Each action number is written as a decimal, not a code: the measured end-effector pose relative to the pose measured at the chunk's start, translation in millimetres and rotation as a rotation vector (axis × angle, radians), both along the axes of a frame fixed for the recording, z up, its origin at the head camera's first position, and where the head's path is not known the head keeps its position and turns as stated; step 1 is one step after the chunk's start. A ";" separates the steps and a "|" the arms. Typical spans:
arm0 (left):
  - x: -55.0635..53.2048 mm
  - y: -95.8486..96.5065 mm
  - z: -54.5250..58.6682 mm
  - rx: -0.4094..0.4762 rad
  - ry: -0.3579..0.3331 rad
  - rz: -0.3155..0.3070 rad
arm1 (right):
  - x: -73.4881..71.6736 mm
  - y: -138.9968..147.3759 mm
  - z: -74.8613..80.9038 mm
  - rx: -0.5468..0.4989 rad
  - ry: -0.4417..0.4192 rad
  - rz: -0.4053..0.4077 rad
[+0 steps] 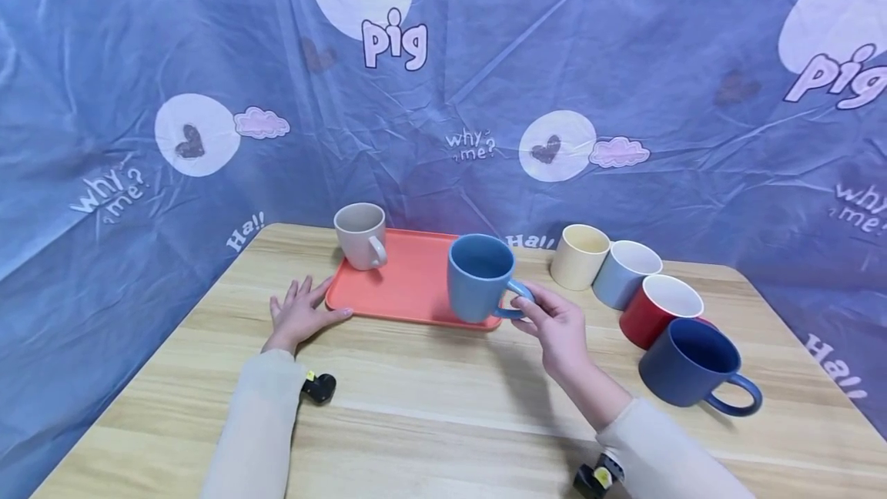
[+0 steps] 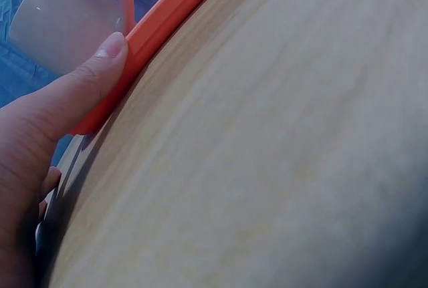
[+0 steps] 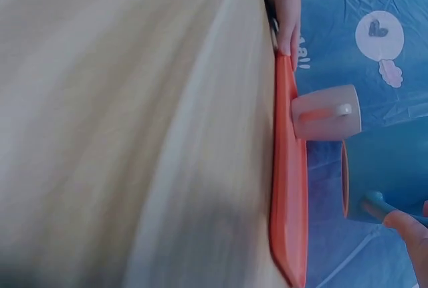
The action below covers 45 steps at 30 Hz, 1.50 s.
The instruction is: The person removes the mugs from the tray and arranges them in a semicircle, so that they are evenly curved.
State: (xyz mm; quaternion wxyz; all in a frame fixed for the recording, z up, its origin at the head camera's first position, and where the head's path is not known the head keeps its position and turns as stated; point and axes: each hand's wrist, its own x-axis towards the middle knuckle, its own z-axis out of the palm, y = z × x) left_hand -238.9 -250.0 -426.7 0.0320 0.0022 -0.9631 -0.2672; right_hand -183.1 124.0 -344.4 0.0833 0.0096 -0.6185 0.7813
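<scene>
Currently, my right hand [image 1: 561,327] pinches the blue mug [image 1: 474,291] by its handle [image 1: 521,289], raised at the tray's [image 1: 416,276] right end; my left hand [image 1: 299,316] spreads its fingers at the left corner. Presumably rigid, smooth, breakable: grip handle only.

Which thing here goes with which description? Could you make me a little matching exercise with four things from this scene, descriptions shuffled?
Things
1. Grey mug
2. Mid-blue mug
3. Navy mug
4. Left hand

Descriptions
A. Held up by the right hand
B. Touching the edge of the orange tray
C. Standing on that tray
D. Beside the red mug, at the near end of the row

Right pairs: 1-C, 2-A, 3-D, 4-B
</scene>
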 end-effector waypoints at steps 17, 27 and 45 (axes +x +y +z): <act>0.4 -1.0 1.2 -0.019 -0.002 -0.008 | 38.4 73.9 -34.6 0.032 0.057 0.033; -0.2 0.6 2.2 -0.015 -0.003 -0.011 | 51.9 131.3 -75.3 0.017 0.109 0.061; -1.9 0.3 -1.0 -0.010 -0.006 -0.013 | 92.6 163.8 -70.2 0.046 -0.040 -0.065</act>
